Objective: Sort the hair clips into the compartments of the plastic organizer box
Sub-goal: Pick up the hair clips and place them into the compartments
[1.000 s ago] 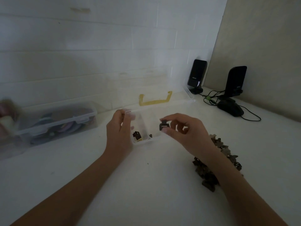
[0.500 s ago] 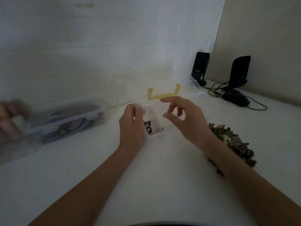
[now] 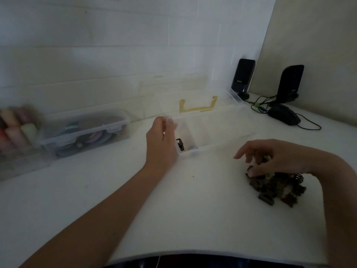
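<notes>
Organizer box (image 3: pixel 216 136): clear, glossy plastic. Hair clips (image 3: pixel 276 187): dark brown, matt-looking. Table (image 3: pixel 193 209): white, smooth, matt. Storage container (image 3: pixel 85 132) near left edge: translucent plastic.

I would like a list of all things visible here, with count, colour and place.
organizer box: one, clear, lid open, table centre
clip: one seen, dark, leftmost compartment
clip pile: many, brown, table right
storage box: one, clear, closed, left
speakers: two, black, back right
mouse: one, black, by speakers
table: one, white
left hand: holds the organizer's left end
right hand: fingers on the pile
</notes>
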